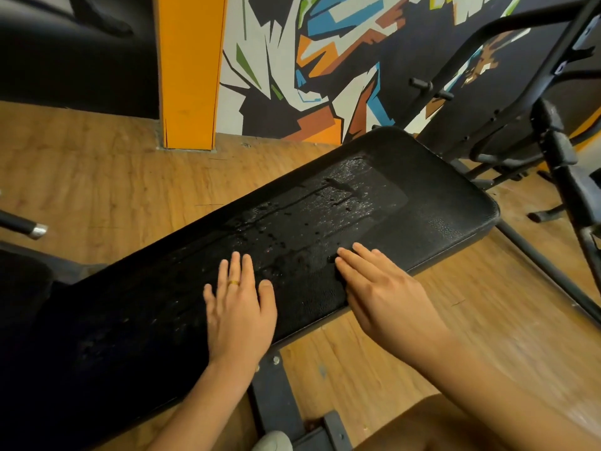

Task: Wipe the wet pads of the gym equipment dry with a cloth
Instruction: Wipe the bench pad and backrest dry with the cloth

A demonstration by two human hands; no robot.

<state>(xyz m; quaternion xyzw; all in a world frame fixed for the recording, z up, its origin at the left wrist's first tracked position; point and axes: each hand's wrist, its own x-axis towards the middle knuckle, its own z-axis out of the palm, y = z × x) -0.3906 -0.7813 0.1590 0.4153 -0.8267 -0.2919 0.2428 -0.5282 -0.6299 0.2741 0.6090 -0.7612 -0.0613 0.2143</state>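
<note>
wet pad (325,216), left hand (239,307), right hand (383,297), frame (549,63)

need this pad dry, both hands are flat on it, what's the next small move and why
Probably fetch a cloth: the left hand and right hand lie flat and bare on the bench pad, water beads cover it, no cloth in view.
</note>
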